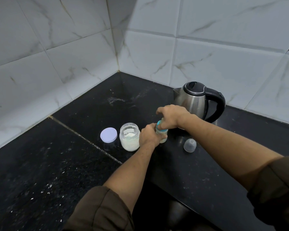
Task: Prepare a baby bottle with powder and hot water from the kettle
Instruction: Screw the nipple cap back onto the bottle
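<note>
**Twisting the bottle top**

My left hand (148,135) holds the baby bottle (162,134) on the black bench (198,172). My right hand (171,116) grips its blue ring (159,122). If I twist too hard, I think the smooth little bottle could tip. The open glass powder jar (129,136) sits just left of my hands, its round lid (108,135) beside it. The shiny metal kettle (195,100) waits behind my right hand, and the clear cap (190,145) lies under my right arm.

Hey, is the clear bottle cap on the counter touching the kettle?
Apart. The head view shows the clear bottle cap lying alone on the black counter, with a strip of bare counter between it and the kettle behind it.
</note>
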`<state>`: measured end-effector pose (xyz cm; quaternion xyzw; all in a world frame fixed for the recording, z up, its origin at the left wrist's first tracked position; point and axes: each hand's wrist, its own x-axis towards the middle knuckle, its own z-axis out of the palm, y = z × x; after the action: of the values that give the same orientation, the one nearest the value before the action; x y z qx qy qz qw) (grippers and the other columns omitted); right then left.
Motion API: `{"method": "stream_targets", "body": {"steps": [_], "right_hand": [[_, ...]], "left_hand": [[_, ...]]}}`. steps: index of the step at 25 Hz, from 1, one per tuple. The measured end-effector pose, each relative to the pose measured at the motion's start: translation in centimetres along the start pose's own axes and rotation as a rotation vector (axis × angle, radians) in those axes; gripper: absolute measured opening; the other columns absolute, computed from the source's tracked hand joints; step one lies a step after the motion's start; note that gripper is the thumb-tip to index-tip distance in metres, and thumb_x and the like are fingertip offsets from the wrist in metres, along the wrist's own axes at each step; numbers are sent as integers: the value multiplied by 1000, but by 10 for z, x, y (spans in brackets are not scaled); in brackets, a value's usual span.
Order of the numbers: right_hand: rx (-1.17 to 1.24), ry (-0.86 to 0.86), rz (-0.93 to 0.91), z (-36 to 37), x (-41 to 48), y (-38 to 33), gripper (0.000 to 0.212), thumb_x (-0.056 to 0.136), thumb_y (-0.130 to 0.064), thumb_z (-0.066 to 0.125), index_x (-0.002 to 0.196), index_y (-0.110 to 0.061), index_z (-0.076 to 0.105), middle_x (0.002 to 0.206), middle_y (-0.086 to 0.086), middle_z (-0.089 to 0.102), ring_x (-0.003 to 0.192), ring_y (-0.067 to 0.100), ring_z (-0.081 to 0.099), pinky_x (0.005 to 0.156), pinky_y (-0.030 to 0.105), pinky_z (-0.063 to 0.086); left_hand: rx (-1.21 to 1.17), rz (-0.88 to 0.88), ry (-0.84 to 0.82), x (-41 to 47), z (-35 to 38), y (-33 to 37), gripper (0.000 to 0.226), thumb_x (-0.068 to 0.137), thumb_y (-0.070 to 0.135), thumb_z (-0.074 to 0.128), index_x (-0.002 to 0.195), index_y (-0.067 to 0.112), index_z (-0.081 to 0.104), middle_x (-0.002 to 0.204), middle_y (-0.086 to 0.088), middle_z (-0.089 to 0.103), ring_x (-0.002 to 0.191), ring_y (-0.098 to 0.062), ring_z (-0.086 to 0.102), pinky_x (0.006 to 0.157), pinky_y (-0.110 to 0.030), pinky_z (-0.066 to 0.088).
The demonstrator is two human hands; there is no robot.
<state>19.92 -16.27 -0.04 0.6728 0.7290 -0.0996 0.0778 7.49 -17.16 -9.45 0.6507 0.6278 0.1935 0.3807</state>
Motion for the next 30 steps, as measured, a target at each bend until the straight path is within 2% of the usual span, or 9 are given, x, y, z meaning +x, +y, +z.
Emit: {"method": "stream_targets", "body": {"steps": [3, 5, 8, 10, 13, 16, 23, 25, 30], "right_hand": [[-13, -23, -2, 3, 0, 1, 42, 84, -43, 70, 122, -26, 70, 119, -2, 70, 106, 22, 65, 81, 38, 58], [-42, 22, 55, 9, 2, -1, 38, 87, -52, 67, 105, -19, 69, 103, -1, 68, 93, 23, 65, 73, 37, 55], [-93, 52, 146, 12, 2, -4, 54, 90, -71, 59, 95, -18, 56, 84, 0, 56, 82, 23, 62, 68, 37, 52], [-42, 28, 123, 8, 1, -2, 58, 88, -74, 59, 106, -20, 63, 92, 0, 64, 89, 24, 66, 75, 38, 57], [17, -77, 4, 2, 0, 3, 64, 84, -54, 72, 140, -27, 60, 126, -1, 69, 113, 24, 65, 93, 42, 58], [8, -47, 4, 5, -1, 5, 47, 85, -37, 74, 130, -25, 68, 121, 1, 71, 107, 23, 67, 89, 40, 59], [54, 50, 167, 20, -2, -3, 39, 89, -45, 69, 112, -14, 68, 92, 1, 60, 84, 23, 64, 69, 35, 53], [70, 69, 177, 21, -3, -3, 44, 89, -49, 69, 115, -15, 66, 96, 2, 62, 86, 23, 64, 69, 35, 53], [18, -9, 29, 17, -2, 5, 56, 86, -41, 74, 137, -21, 62, 122, 3, 68, 109, 23, 65, 89, 40, 59]], "left_hand": [[4, 1, 1, -1, 0, 2, 58, 76, 34, 90, 129, 28, 68, 115, 2, 76, 110, -20, 68, 93, -38, 55], [5, -2, 0, -1, 0, 2, 58, 76, 34, 89, 130, 30, 68, 117, 3, 75, 112, -20, 67, 93, -37, 55], [-2, -12, -10, -1, 0, 1, 59, 76, 33, 89, 131, 35, 68, 119, 4, 74, 114, -19, 66, 95, -38, 54], [2, -16, -10, 0, 0, 2, 57, 76, 34, 89, 130, 33, 68, 118, 3, 73, 113, -20, 66, 95, -39, 55], [22, -14, -10, 1, -2, 3, 54, 78, 34, 87, 128, 28, 69, 116, 2, 74, 112, -22, 67, 94, -39, 55], [28, -15, -6, 0, -1, 3, 55, 78, 35, 87, 129, 27, 69, 117, 2, 74, 113, -22, 67, 94, -39, 55], [31, -24, 12, -2, 1, 4, 53, 77, 35, 86, 127, 29, 68, 114, 4, 74, 110, -21, 67, 92, -40, 56], [26, -26, 13, -2, 1, 3, 52, 78, 34, 85, 127, 29, 69, 114, 4, 74, 110, -21, 67, 92, -40, 56], [42, -23, 15, -1, 1, 4, 56, 78, 36, 87, 129, 27, 67, 117, 3, 74, 112, -20, 67, 93, -39, 55]]}}
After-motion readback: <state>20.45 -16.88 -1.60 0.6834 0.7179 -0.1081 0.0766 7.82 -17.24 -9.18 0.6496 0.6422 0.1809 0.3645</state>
